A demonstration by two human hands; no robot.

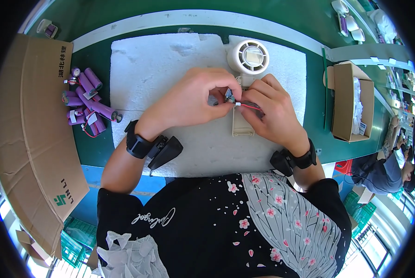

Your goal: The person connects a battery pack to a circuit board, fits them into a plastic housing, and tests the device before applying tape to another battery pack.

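A big flattened cardboard sheet (29, 134) fills the frame's left edge on your green counter (316, 97), with the white foam pad (170, 69) at centre and an open cardboard box (351, 102) of white parts at right. A heap of purple battery cells (87, 99) lies left of the pad. At centre your left hand (193, 99) and right hand (270, 111) pinch a small part with red wire (237, 104) over the cream handheld fan (247, 69), covering its handle.

I'm seeing a big flattened brown cardboard box (31, 134) lying along the left, dark and green print on its face. Over on the right, a small open brown carton (344, 104) stands on the green bench, white packets inside.
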